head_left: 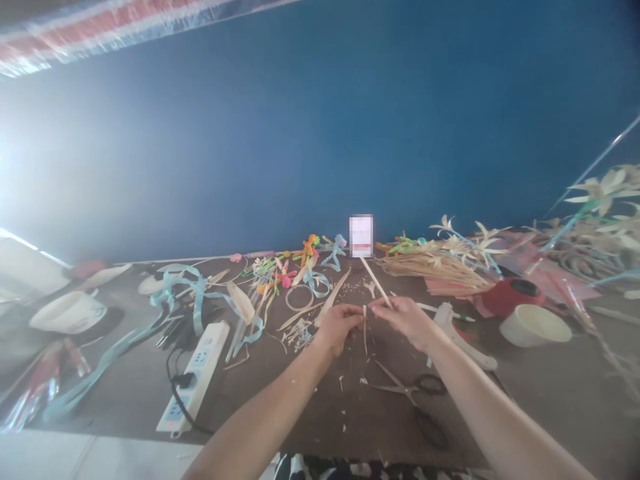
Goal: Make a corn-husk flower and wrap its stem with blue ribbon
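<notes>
Head view shows the left hand (340,325) pinching a pale strip (365,328), probably light, easily split and best held flat, the right hand (407,320) pinching a stiff-looking stick (376,280).

From here, two bowls (536,326) flank the hands (343,327), one power strip (196,377) left, one glue gun (467,343) right, one scissors (406,390) nearer the body.

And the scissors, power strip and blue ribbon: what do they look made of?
Scissors: metal blades, dull grey sheen; dark handles, probably plastic. Power strip: likely hard white plastic, judging by its smooth body. Blue ribbon: thin, soft curls, perhaps satin or plastic film; blur leaves that open.
</notes>
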`<move>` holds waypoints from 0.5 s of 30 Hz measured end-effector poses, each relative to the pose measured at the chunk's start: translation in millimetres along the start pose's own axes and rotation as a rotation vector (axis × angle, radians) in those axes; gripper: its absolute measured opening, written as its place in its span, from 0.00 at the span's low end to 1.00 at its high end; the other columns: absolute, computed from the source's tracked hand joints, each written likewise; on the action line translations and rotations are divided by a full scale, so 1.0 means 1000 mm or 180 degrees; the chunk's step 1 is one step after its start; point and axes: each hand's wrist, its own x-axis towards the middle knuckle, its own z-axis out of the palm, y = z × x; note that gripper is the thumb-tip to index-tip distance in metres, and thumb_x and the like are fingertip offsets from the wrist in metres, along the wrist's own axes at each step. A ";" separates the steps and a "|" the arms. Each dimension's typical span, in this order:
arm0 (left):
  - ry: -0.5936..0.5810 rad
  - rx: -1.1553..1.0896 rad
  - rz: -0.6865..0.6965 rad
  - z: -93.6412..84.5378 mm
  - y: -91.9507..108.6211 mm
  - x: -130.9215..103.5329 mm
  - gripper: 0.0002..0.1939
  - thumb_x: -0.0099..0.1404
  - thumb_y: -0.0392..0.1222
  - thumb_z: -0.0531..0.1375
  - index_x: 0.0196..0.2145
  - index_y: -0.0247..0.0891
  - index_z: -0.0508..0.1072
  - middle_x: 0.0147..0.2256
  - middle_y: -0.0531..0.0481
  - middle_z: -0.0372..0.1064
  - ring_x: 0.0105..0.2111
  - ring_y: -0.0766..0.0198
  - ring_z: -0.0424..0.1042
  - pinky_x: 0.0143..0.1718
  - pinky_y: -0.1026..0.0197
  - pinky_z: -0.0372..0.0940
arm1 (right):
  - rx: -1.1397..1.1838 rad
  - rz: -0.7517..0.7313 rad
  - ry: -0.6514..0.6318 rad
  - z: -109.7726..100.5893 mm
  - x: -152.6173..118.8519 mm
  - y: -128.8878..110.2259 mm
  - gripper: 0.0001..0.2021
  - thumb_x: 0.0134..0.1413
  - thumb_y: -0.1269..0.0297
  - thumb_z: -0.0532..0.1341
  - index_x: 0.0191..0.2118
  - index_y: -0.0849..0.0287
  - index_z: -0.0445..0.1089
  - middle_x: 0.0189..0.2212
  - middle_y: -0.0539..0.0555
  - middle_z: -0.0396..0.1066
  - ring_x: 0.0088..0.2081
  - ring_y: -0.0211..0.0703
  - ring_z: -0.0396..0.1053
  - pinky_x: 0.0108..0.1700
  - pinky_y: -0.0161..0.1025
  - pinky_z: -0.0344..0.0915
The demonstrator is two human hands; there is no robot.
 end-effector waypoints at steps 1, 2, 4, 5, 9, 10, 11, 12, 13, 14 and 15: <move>0.0005 0.0020 0.0024 0.002 0.000 -0.004 0.13 0.46 0.41 0.60 0.30 0.31 0.70 0.20 0.54 0.62 0.16 0.75 0.57 0.15 0.71 0.51 | 0.0070 -0.0049 0.0000 0.006 -0.005 -0.003 0.12 0.44 0.57 0.55 0.29 0.61 0.69 0.22 0.49 0.68 0.24 0.36 0.63 0.28 0.32 0.56; 0.0026 0.0074 0.0046 0.003 0.000 -0.008 0.12 0.46 0.41 0.60 0.29 0.31 0.70 0.19 0.55 0.61 0.16 0.75 0.55 0.15 0.71 0.51 | 0.0103 -0.0093 0.0062 0.011 -0.008 -0.005 0.11 0.43 0.58 0.57 0.27 0.61 0.68 0.21 0.48 0.67 0.24 0.35 0.62 0.28 0.31 0.56; 0.0095 0.0246 0.0048 0.005 -0.001 -0.017 0.11 0.47 0.41 0.59 0.28 0.32 0.70 0.19 0.56 0.61 0.15 0.76 0.53 0.14 0.71 0.50 | 0.0140 -0.0118 0.0209 0.018 -0.015 -0.007 0.08 0.40 0.60 0.58 0.24 0.61 0.67 0.19 0.47 0.64 0.23 0.34 0.60 0.28 0.31 0.55; 0.0128 0.0344 0.0039 0.006 -0.001 -0.022 0.10 0.47 0.40 0.58 0.28 0.32 0.70 0.19 0.56 0.62 0.15 0.76 0.53 0.15 0.71 0.49 | 0.0176 -0.0086 0.0246 0.021 -0.018 -0.006 0.08 0.40 0.61 0.58 0.23 0.61 0.66 0.18 0.46 0.63 0.22 0.33 0.59 0.26 0.30 0.54; 0.0123 0.0661 -0.0047 0.006 -0.011 -0.041 0.09 0.47 0.39 0.56 0.27 0.32 0.71 0.18 0.57 0.61 0.14 0.76 0.51 0.14 0.71 0.47 | 0.0526 0.0136 0.0165 0.029 -0.032 -0.001 0.07 0.41 0.61 0.56 0.23 0.60 0.62 0.12 0.42 0.52 0.15 0.29 0.49 0.18 0.28 0.47; 0.0078 0.0693 -0.0084 0.006 -0.014 -0.046 0.09 0.47 0.39 0.56 0.26 0.33 0.70 0.17 0.57 0.61 0.13 0.77 0.51 0.14 0.71 0.46 | 0.0609 0.0187 0.0172 0.031 -0.035 0.002 0.07 0.41 0.61 0.56 0.24 0.60 0.62 0.11 0.41 0.49 0.14 0.29 0.47 0.16 0.28 0.44; 0.0019 0.0697 -0.0134 0.006 -0.019 -0.050 0.08 0.47 0.39 0.56 0.26 0.33 0.70 0.16 0.57 0.60 0.12 0.77 0.50 0.13 0.71 0.46 | 0.0675 0.0232 0.0184 0.034 -0.039 0.005 0.07 0.41 0.60 0.57 0.24 0.59 0.61 0.11 0.40 0.48 0.13 0.28 0.45 0.15 0.28 0.42; -0.0030 0.0682 -0.0182 0.006 -0.023 -0.055 0.08 0.47 0.39 0.55 0.26 0.33 0.70 0.16 0.57 0.60 0.12 0.77 0.50 0.13 0.71 0.45 | 0.0730 0.0272 0.0196 0.036 -0.043 0.008 0.08 0.42 0.60 0.57 0.24 0.59 0.60 0.11 0.40 0.47 0.13 0.28 0.44 0.15 0.28 0.41; -0.0065 0.0653 -0.0217 0.006 -0.026 -0.060 0.08 0.47 0.38 0.55 0.26 0.33 0.70 0.16 0.57 0.60 0.12 0.77 0.50 0.13 0.71 0.45 | 0.0786 0.0311 0.0190 0.039 -0.047 0.011 0.08 0.42 0.60 0.57 0.24 0.59 0.60 0.10 0.40 0.46 0.12 0.28 0.44 0.14 0.28 0.40; -0.0085 0.0618 -0.0250 0.007 -0.030 -0.064 0.08 0.47 0.37 0.54 0.25 0.32 0.69 0.16 0.57 0.60 0.12 0.77 0.50 0.13 0.71 0.44 | 0.0852 0.0347 0.0180 0.042 -0.051 0.013 0.08 0.42 0.59 0.57 0.24 0.58 0.60 0.10 0.39 0.45 0.12 0.28 0.43 0.14 0.28 0.39; -0.0093 0.0584 -0.0281 0.008 -0.032 -0.069 0.08 0.46 0.36 0.54 0.26 0.32 0.69 0.17 0.57 0.60 0.12 0.77 0.50 0.12 0.71 0.44 | 0.0937 0.0374 0.0186 0.044 -0.055 0.016 0.09 0.43 0.58 0.57 0.24 0.58 0.59 0.09 0.39 0.44 0.12 0.29 0.42 0.14 0.28 0.38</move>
